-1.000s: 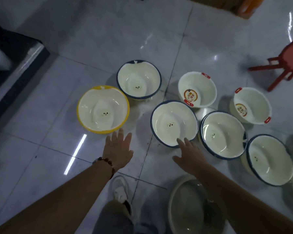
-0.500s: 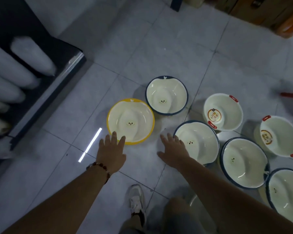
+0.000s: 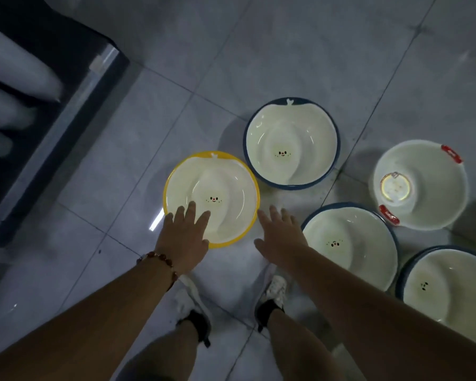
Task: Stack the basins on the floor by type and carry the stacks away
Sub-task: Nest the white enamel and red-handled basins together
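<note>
A yellow-rimmed basin (image 3: 226, 177) with a small face printed inside sits on the tiled floor in front of me. My left hand (image 3: 183, 237) hovers over its near left edge, fingers spread and holding nothing. My right hand (image 3: 282, 235) is stretched out flat beside the basin's right rim, also holding nothing. Three blue-rimmed basins with faces lie around: one behind (image 3: 291, 144), one to the right (image 3: 349, 243), and one at the right edge (image 3: 448, 284). A white basin with red handles (image 3: 423, 185) stands further right.
A dark shelf base with a metal edge (image 3: 66, 127) runs along the left, with pale bulky items on it. My two feet in white shoes (image 3: 272, 292) stand on the tiles just below the hands. Bare floor tiles stretch across the top.
The view has shifted left and closer. Both hands have reached forward: the left now lies over the yellow basin's near rim, and the right has come beside its right rim.
</note>
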